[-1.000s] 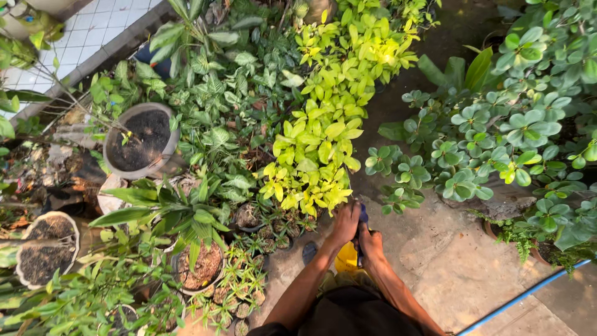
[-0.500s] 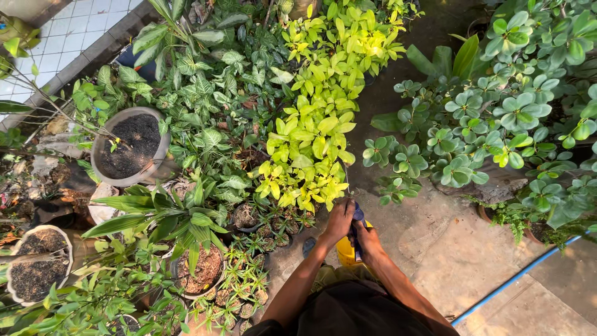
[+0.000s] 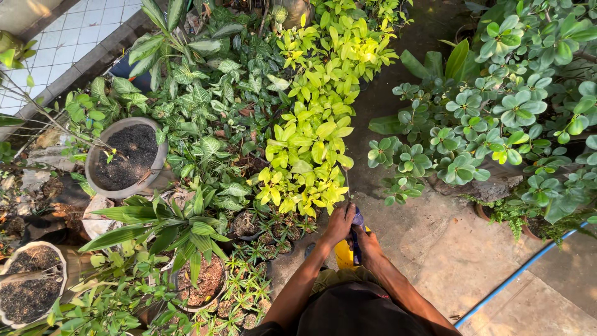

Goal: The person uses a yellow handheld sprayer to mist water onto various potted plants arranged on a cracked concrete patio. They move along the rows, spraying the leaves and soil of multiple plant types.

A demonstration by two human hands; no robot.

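Note:
Both my hands meet low in the middle of the head view, on a yellow spray bottle (image 3: 344, 254) with a dark blue pump top. My left hand (image 3: 339, 224) grips the top of the bottle from the left side. My right hand (image 3: 368, 241) wraps the handle on the right. A thin nozzle wand (image 3: 346, 180) rises from the bottle toward the yellow-green leafy plant (image 3: 311, 143) just above my hands. My forearms run up from the bottom edge over my dark clothing.
A grey pot of bare soil (image 3: 126, 157) stands at the left, another soil pot (image 3: 30, 291) at the lower left. Dark green variegated plants (image 3: 211, 106) fill the middle left. Round-leaved shrubs (image 3: 497, 118) crowd the right. A blue hose (image 3: 516, 275) crosses the stone paving (image 3: 448, 249).
The view has shifted slightly, with the plants sliding down and left. My hands stay together on the bottle.

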